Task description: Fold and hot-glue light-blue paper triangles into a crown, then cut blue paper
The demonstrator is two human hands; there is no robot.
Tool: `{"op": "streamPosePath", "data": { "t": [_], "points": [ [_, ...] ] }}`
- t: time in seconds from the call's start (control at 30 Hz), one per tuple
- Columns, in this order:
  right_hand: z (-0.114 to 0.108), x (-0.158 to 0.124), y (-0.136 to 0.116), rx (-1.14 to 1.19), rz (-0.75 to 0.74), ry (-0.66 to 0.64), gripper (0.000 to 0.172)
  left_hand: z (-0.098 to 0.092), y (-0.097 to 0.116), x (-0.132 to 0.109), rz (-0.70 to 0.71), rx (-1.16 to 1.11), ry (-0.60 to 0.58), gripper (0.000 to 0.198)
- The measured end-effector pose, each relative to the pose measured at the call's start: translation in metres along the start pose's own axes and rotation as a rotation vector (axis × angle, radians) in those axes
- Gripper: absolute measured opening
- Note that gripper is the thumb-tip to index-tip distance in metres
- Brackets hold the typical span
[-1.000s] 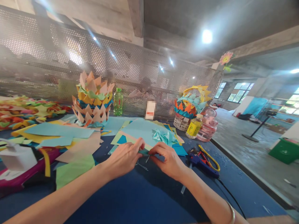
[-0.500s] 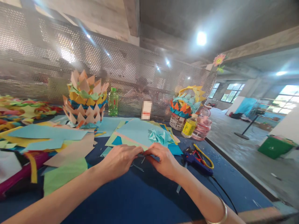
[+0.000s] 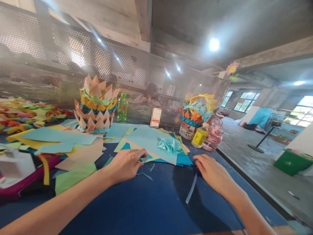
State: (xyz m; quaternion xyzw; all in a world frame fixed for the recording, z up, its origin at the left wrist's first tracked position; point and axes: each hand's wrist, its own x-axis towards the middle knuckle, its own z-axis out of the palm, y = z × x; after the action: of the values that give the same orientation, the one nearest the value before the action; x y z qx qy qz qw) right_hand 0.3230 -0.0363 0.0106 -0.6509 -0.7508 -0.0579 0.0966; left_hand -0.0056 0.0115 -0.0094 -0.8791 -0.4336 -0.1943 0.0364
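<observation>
My left hand (image 3: 127, 164) rests on the dark blue table (image 3: 156, 202), thumb and forefinger pinched on a small teal paper piece (image 3: 146, 159). Just beyond it lies a stack of coloured paper sheets (image 3: 146, 138) with a folded light-blue paper flower (image 3: 168, 144) on top. My right hand (image 3: 212, 171) is off to the right, fingers curled down over a dark blue glue gun (image 3: 196, 164), most of which it hides. A pale strip (image 3: 191, 192) lies on the table between my arms.
Loose coloured sheets (image 3: 61, 137) and a white box (image 3: 16, 164) cover the left. A tall paper-crown basket (image 3: 96, 104), green bottle (image 3: 122, 107), decorated basket (image 3: 195, 119), yellow bottle (image 3: 199, 137) and pink jar (image 3: 213, 137) stand before a perforated metal screen (image 3: 49, 65). The table edge runs along the right.
My right hand has left the small paper piece and moved right onto the glue gun. My left hand stays put, still pinching the paper.
</observation>
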Motion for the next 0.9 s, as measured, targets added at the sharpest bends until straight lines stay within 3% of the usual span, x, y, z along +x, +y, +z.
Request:
{"op": "streamPosePath", "data": {
  "t": [0.07,0.17,0.43,0.57,0.73,0.9],
  "points": [
    [0.008,-0.012,0.019,-0.127,0.089,-0.012,0.035,-0.001,0.001,0.0,-0.006,-0.011,0.0,0.017],
    [0.018,-0.025,0.035,-0.141,0.144,-0.048,0.043,-0.001,0.003,0.0,0.014,-0.026,0.031,0.017],
    [0.027,-0.025,0.017,-0.165,0.3,-0.107,0.054,-0.001,-0.001,0.001,0.14,0.053,0.113,0.014],
    [0.031,-0.024,0.01,-0.209,0.336,-0.082,0.052,-0.004,-0.002,0.0,0.21,0.075,0.157,0.017],
    [0.038,-0.022,0.021,-0.149,0.346,-0.039,0.052,-0.009,-0.003,-0.001,0.244,0.119,0.189,0.018],
    [0.037,-0.025,0.031,-0.043,0.304,0.117,0.045,-0.01,-0.003,-0.001,0.241,0.146,0.19,0.018]
  ]
}}
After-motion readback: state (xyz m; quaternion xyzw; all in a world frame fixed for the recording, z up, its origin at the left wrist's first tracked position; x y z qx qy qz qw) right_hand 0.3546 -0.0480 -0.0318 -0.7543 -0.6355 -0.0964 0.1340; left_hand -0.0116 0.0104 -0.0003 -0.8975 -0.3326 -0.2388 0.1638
